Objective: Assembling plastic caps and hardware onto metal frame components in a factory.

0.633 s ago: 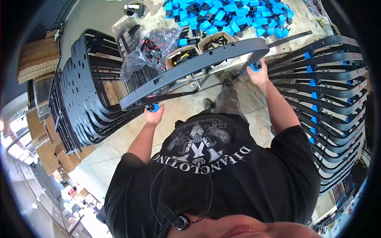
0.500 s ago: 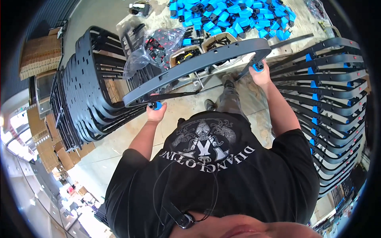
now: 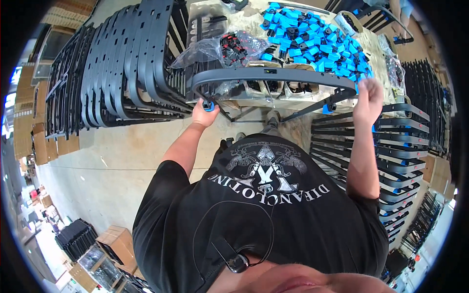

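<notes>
A dark grey U-shaped frame (image 3: 264,74) with rounded corners hangs level in front of me at the table's near edge. Gripping its left leg is my left hand (image 3: 205,116), closed beside a small blue-and-black fitting (image 3: 209,106). A second blue fitting (image 3: 329,108) sits on the frame's right leg. My right hand (image 3: 370,100) is raised just beyond the frame's right corner, apart from that leg. Its fingers are blurred, so their grip is unclear. Behind it lies the edge of a heap of blue-and-black plastic parts (image 3: 317,41).
Bins (image 3: 298,87) of black parts and a clear bag (image 3: 234,49) of red-and-black pieces stand on the table (image 3: 205,10). Stacked frames flank me, left (image 3: 117,63) and right (image 3: 400,146). Another person's arm (image 3: 401,19) shows at the far right.
My right hand has left the frame's right leg and risen to the right. The frame has swung from slanted to nearly level. My view has shifted too.
</notes>
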Motion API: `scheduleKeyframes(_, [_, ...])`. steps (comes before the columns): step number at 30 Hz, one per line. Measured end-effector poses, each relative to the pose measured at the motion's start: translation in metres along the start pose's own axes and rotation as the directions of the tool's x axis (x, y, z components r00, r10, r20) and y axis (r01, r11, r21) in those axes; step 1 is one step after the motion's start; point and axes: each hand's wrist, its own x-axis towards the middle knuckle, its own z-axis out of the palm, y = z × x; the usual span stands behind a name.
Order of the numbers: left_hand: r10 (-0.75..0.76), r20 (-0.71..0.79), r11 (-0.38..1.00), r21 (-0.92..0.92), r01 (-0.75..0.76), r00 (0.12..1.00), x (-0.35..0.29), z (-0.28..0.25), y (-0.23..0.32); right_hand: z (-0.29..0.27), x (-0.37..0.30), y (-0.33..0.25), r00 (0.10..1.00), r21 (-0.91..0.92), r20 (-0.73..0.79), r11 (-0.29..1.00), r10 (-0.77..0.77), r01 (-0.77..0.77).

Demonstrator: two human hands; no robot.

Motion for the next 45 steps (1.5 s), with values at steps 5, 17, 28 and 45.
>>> scheduleKeyframes(5, [-0.038,-0.227,0.997,0.062,0.053,0.973,-0.024,-0.009,0.051,0.117,0.081,-0.075,0.889,-0.138,0.44,0.968,-0.13,0.21])
scheduleKeyframes(17, [-0.25,-0.07,0.965,0.063,0.254,0.966,-0.022,-0.022,0.073,0.237,0.128,0.059,0.596,-0.426,0.785,0.845,0.168,0.323])
scheduleKeyframes(28, [-0.603,0.584,0.719,0.1,0.688,0.544,0.001,-0.054,0.088,0.238,0.125,0.042,0.346,-0.413,0.876,0.893,0.336,0.178])
scheduleKeyframes(45, [-0.279,-0.021,0.927,0.254,0.275,0.96,0.091,0.096,0.109,0.243,0.122,0.054,0.39,-0.486,0.835,0.853,0.389,0.19])
